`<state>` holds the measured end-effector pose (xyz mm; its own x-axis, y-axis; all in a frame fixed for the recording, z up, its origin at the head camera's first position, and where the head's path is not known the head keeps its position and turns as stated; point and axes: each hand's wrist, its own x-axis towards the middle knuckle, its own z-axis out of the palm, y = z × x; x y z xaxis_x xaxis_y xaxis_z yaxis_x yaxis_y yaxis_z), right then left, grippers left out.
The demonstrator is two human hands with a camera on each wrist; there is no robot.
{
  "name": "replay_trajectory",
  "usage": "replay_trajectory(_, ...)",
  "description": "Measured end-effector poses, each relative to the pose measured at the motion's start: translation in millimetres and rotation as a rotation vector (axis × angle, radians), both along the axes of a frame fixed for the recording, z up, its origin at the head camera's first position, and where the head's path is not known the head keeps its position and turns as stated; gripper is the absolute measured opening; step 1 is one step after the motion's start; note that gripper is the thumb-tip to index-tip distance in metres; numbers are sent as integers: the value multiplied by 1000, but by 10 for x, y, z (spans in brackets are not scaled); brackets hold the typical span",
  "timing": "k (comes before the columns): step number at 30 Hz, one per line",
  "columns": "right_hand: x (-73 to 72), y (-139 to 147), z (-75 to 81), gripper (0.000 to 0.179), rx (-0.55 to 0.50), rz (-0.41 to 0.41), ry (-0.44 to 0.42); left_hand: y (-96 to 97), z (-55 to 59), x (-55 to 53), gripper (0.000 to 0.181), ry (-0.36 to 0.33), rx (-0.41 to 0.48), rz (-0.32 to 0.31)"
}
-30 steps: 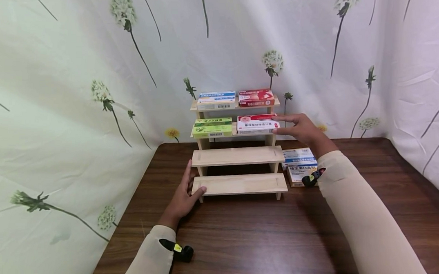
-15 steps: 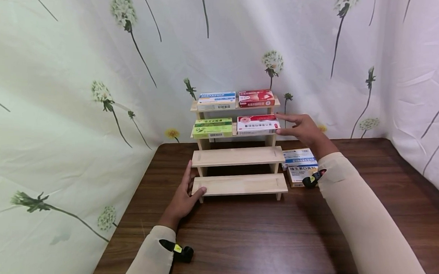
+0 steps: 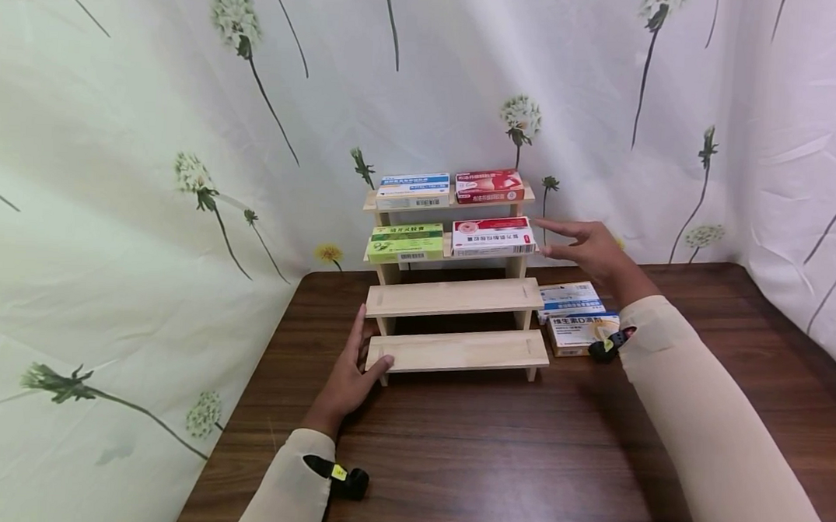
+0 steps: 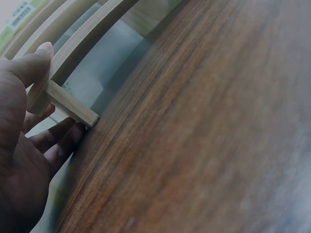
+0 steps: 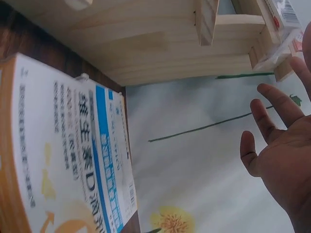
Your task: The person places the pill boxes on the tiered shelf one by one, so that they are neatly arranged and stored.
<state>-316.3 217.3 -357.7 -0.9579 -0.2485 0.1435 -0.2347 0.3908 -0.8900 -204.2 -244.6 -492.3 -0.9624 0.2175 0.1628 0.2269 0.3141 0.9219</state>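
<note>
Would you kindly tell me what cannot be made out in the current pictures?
- Head: fine print on the red box, too small.
- Head: lower right corner of the orange-edged box, behind the black wristband.
- Left wrist: most of the green box, cut off by the top left corner.
- Right wrist: part of the right hand, cut off by the right edge.

We see a dark wood-grain desk (image 3: 451, 457) carrying a stepped wooden rack (image 3: 456, 352) that bears four boxes (image 3: 406, 246); right beside it lie two more boxes (image 3: 579, 335).
</note>
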Motion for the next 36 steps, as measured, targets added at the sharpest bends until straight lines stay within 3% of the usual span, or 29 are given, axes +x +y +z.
replay_trajectory(9, 33, 230, -78, 63, 89, -52, 7, -1, 1, -2, 106, 3, -6, 1)
replay_trajectory(29, 198, 518, -250, 61, 161, -44, 12, 1, 12, 2, 106, 5, 4, -2)
replay_trajectory(36, 299, 596, -352, 57, 215, -19, 68, 0, 15, 9, 106, 6, 7, -8)
